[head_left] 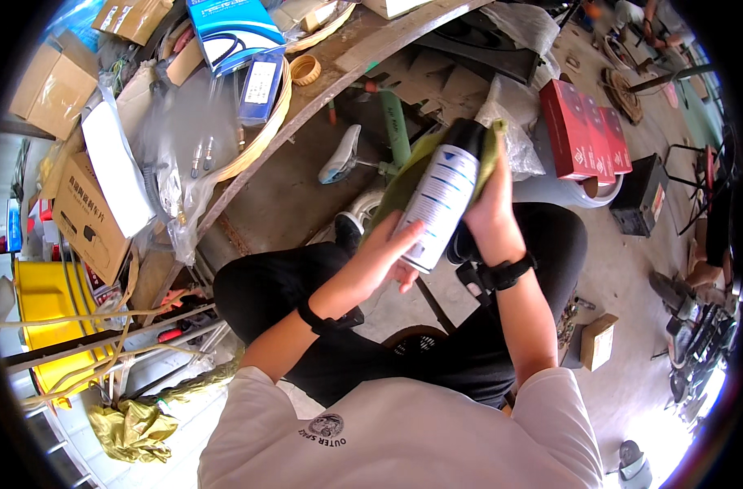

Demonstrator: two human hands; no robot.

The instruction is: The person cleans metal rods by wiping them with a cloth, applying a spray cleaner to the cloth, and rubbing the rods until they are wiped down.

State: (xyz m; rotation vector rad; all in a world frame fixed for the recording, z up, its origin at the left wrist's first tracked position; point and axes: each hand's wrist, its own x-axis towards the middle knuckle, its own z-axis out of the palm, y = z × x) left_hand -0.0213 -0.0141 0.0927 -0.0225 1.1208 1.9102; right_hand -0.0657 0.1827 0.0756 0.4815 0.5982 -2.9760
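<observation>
A white spray can (443, 191) with a black cap and blue stripes is held tilted over my lap, its cap pointing away from me. My left hand (388, 254) grips it near the base, with the thumb across the label. A yellow-green cloth (406, 175) lies behind the can and shows on both sides of it. On the other side, my right hand (492, 213) is closed on the cloth near the cap; its fingertips are hidden behind the cloth and can. Both wrists wear black bands.
A cluttered wooden table (327, 81) at the left bears a wicker basket (265, 134), a blue box (233, 33) and cartons. A green metal post (394, 126) stands ahead. Red boxes (579, 134) sit on a grey tub, with a black battery (640, 196) alongside. A yellow bin (50, 306) is far left.
</observation>
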